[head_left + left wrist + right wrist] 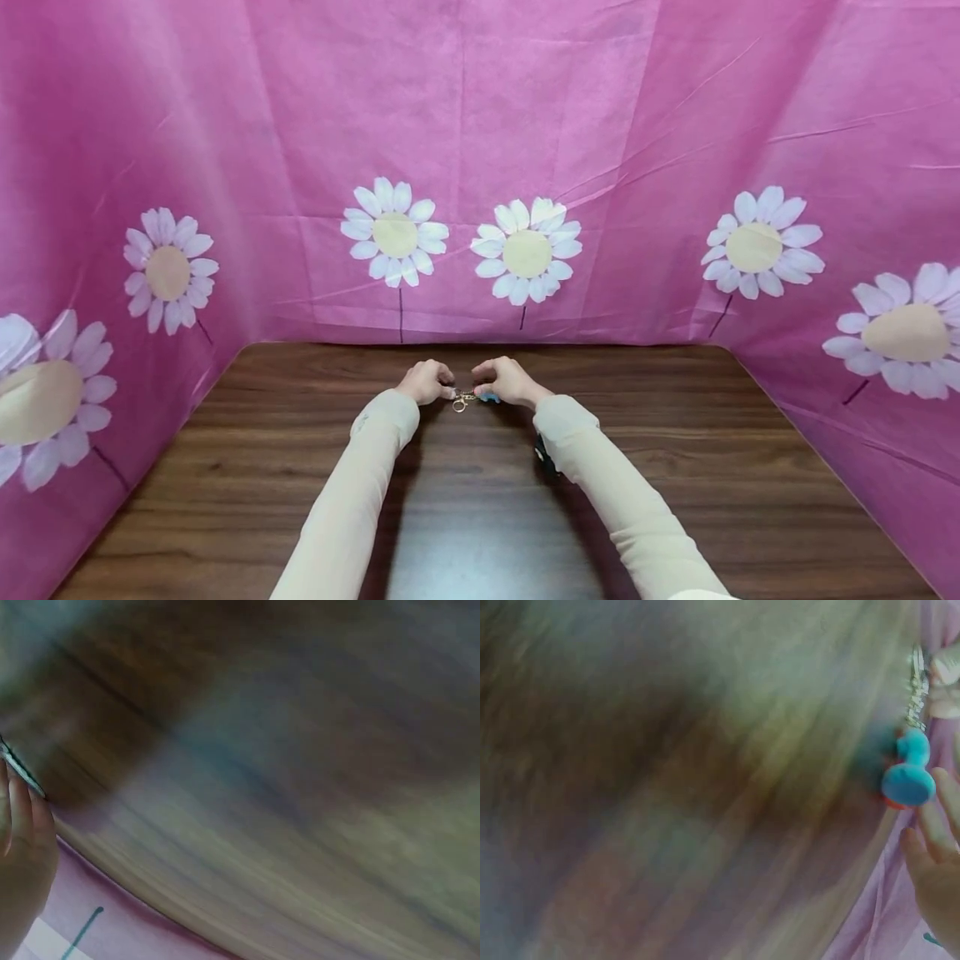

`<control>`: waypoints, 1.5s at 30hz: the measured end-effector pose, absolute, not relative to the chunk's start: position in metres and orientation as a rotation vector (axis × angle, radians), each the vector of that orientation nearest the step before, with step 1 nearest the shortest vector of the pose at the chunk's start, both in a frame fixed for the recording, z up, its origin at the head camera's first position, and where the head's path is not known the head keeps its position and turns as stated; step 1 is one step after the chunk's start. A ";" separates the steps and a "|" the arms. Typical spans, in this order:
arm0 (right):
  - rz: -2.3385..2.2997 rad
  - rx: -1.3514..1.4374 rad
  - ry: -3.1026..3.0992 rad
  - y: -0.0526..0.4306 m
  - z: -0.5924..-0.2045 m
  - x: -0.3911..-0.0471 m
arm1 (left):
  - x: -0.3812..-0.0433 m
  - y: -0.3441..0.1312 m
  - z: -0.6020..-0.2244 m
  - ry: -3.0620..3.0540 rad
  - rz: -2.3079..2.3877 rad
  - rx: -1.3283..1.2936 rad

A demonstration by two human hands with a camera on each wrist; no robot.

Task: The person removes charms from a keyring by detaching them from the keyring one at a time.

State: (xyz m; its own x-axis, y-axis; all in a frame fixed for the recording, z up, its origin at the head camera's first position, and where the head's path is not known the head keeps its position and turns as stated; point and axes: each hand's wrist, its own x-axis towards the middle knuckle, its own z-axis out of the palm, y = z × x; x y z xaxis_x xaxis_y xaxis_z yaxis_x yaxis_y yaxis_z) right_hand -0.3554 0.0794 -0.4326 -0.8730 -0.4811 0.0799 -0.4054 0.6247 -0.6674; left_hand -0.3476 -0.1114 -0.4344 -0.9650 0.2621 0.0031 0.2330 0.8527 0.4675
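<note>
Nearest are 2 pale sleeves, reaching forward over the bare wood-grain surface. Beyond the cuffs, the left hand and right hand face each other, with the keychain between them near the surface's far edge: its gold ring points toward the person, while the blue figure lies at the right hand's side. The right hand's fingers are spread and relaxed, the tips at the figure without closing round it; the left hand is by the far end of the chain, and whether it pinches the metal I cannot tell. The step in hand looks like positioning or straightening the keychain; the next move seems to call for light fingertip control at both ends. Furthest back hangs a pink curtain with white flowers.
</note>
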 end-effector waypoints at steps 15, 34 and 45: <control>-0.933 -0.684 2.670 0.072 -0.442 -0.341 | -0.336 -0.117 -0.441 2.927 0.838 0.242; -0.835 -0.737 2.735 0.094 -0.434 -0.346 | -0.332 -0.106 -0.426 2.669 1.164 0.290; -0.907 -0.792 2.841 0.118 -0.418 -0.341 | -0.332 -0.090 -0.411 2.672 1.270 0.446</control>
